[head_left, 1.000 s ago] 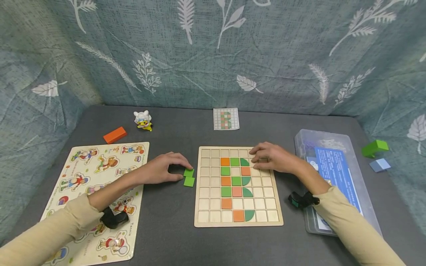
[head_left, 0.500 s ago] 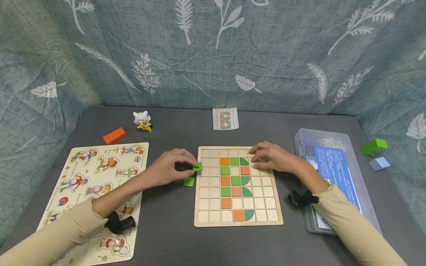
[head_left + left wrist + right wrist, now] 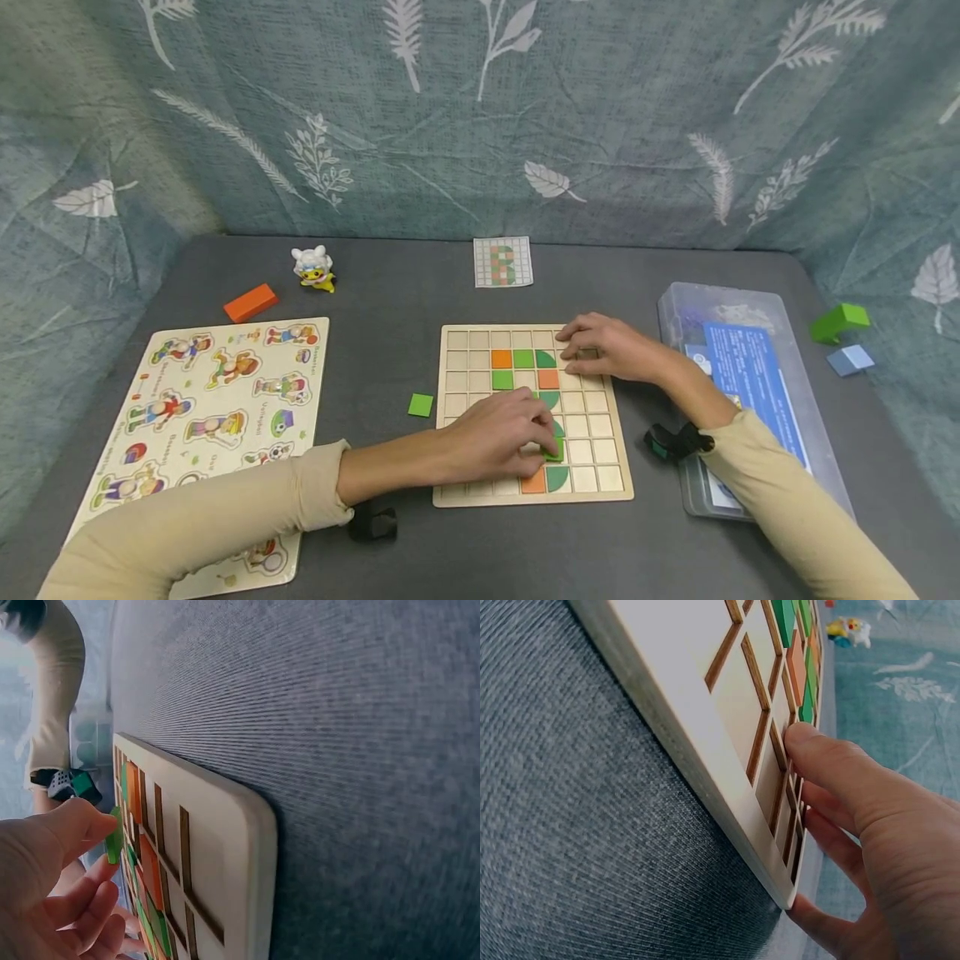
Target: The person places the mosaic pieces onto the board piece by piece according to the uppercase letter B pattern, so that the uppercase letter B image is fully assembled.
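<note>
My left hand (image 3: 498, 437) reaches over the wooden grid board (image 3: 459, 340) and pinches a green square tile (image 3: 556, 451) between thumb and fingers. In the left wrist view that green tile (image 3: 114, 836) is held on edge, close to the board's cells. Just below it in the head view are an orange tile (image 3: 533, 482) and a dark green quarter-circle tile (image 3: 557, 478). My right hand (image 3: 611, 348) rests on the board's upper right part, its fingers touching the board (image 3: 735, 727) and not holding any tile. Part of the tile pattern is hidden under my left hand.
A single green square tile (image 3: 421, 405) lies left of the board. Behind stands a printed pattern card (image 3: 502, 262). A sports picture puzzle (image 3: 315, 367) lies left, with an orange block (image 3: 251, 302) and a toy figure (image 3: 313, 268) beyond. A plastic box (image 3: 678, 308) lies right.
My left hand has picked one green tile off the table and carried it right, over the board's lower part. My right hand stays in place on the board.
</note>
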Tool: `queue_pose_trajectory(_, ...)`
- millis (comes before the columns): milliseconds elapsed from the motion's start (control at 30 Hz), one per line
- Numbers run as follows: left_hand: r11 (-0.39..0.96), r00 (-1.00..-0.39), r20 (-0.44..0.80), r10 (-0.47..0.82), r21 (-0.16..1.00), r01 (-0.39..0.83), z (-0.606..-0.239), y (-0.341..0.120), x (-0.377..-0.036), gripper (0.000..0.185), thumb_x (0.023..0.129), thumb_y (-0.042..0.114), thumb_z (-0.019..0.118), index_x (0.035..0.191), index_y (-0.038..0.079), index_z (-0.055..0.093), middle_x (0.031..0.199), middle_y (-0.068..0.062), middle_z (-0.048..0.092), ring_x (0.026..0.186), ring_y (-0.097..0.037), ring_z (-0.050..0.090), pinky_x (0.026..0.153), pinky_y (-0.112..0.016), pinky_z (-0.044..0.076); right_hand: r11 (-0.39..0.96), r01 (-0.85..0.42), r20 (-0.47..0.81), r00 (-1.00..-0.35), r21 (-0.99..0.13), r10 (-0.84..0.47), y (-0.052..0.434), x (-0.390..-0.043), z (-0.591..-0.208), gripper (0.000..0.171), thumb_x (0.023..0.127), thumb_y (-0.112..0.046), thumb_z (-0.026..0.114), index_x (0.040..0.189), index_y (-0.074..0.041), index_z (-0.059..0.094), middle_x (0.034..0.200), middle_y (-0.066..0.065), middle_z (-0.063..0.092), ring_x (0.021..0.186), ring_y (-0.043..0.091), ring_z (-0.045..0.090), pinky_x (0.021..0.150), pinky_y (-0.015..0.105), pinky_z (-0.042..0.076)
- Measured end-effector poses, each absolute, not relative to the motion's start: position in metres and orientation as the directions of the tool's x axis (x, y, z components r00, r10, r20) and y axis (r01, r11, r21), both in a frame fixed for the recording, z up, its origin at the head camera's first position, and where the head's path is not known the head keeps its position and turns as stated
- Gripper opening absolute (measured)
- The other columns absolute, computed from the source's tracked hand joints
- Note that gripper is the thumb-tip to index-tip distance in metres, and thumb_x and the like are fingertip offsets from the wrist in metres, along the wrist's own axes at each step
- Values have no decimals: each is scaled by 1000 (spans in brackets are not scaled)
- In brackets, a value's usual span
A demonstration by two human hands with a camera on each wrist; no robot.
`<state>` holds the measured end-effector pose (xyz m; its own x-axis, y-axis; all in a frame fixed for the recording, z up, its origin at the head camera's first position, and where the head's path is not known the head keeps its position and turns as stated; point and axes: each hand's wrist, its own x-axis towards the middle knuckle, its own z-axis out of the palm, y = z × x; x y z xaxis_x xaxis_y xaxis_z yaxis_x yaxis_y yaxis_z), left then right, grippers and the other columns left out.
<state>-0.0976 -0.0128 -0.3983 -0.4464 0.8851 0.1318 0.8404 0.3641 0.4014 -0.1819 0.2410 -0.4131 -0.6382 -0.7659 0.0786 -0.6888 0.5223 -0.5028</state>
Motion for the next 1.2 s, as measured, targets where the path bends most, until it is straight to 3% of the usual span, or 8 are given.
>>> queue_pose_trajectory(633, 365, -440, 134, 888, 377, 851, -402, -3, -97, 15, 83, 18, 69, 93, 26, 77, 96, 9, 66, 84, -8, 52, 69, -15, 37, 537, -683, 69, -647, -495, -760, 241, -181, -411, 14, 86, -16, 73, 98, -9, 74, 119, 14, 64, 110, 30, 59, 89, 45, 51)
queue_pose_trajectory(867, 364, -390, 98, 916, 208, 908, -397, -3, -95, 16, 88, 22, 66, 99, 28, 77, 103, 6, 63, 91, -11, 50, 74, -20, 41, 539, -675, 68, -653, -504, -754, 241, -182, -412, 15, 86, -16, 73, 99, -9, 74, 120, 14, 64, 110, 30, 59, 90, 45, 50)
queue_pose_trajectory(933, 360, -386, 92, 918, 215, 908, -395, -10, -95, 17, 91, 22, 64, 101, 27, 76, 106, 4, 62, 93, -12, 51, 77, -22, 43, 540, -674, 65, -653, -504, -754, 240, -182, -412, 15, 86, -17, 73, 99, -10, 74, 120, 13, 64, 110, 29, 59, 90, 45, 50)
queue_pose_trajectory(1033, 391, -438, 87, 895, 324, 861, -391, -33, -100, 18, 93, 21, 62, 104, 24, 75, 109, 3, 63, 98, -13, 53, 83, -25, 46, 542, -673, 58, -653, -503, -755, 239, -182, -413, 15, 87, -18, 72, 100, -11, 75, 120, 12, 64, 110, 29, 59, 89, 44, 50)
queue_pose_trajectory(1200, 524, -649, 54, 758, 542, 657, -392, -95, -119, 21, 90, 20, 68, 111, 19, 73, 113, 2, 63, 99, -13, 53, 80, -29, 48, 541, -676, 59, -651, -500, -757, 240, -182, -412, 16, 86, -17, 73, 100, -10, 75, 120, 13, 64, 110, 29, 59, 89, 45, 50)
